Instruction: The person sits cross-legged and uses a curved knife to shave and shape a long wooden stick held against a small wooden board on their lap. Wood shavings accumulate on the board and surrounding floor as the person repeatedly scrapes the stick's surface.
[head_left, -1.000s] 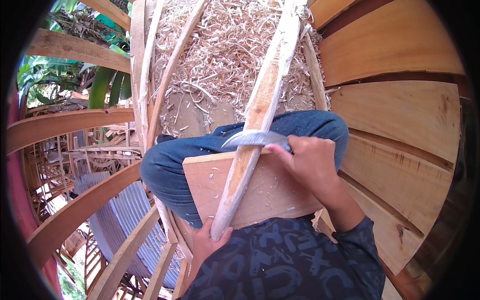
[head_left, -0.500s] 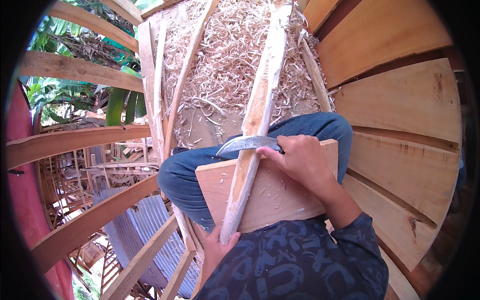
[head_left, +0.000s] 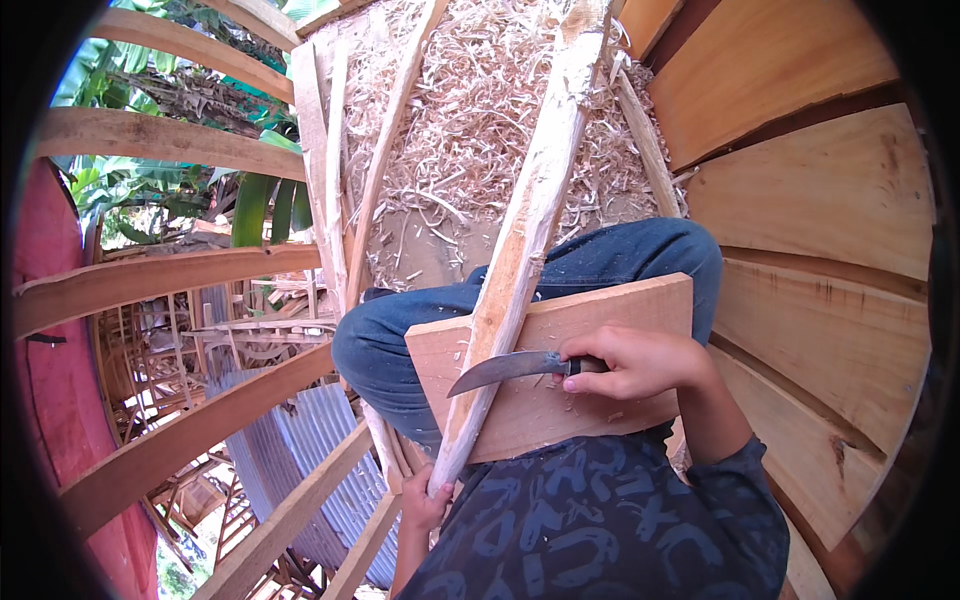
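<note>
A long whittled wooden pole (head_left: pixel 532 215) slants across my lap, its far part over the shavings. Around its near end, beside my dark shirt, my left hand (head_left: pixel 427 500) is closed. In my right hand (head_left: pixel 635 362) is a knife (head_left: pixel 507 371) with a curved grey blade and a dark handle. The blade lies across the pole's lower part, tip pointing left. Under the pole, a flat wooden board (head_left: pixel 610 310) rests on my crossed legs in blue jeans (head_left: pixel 385 345).
Curly wood shavings (head_left: pixel 480 110) cover the floor ahead. Thin wood strips (head_left: pixel 385 150) lie at the left of them. A plank wall (head_left: pixel 810 200) rises on the right. On the left, spaced wooden slats (head_left: pixel 180 280) look out on corrugated sheets (head_left: pixel 310 460) and plants.
The knife has moved down the pole toward me, and its blade has turned. My left hand and the pole's near end have shifted slightly left and down.
</note>
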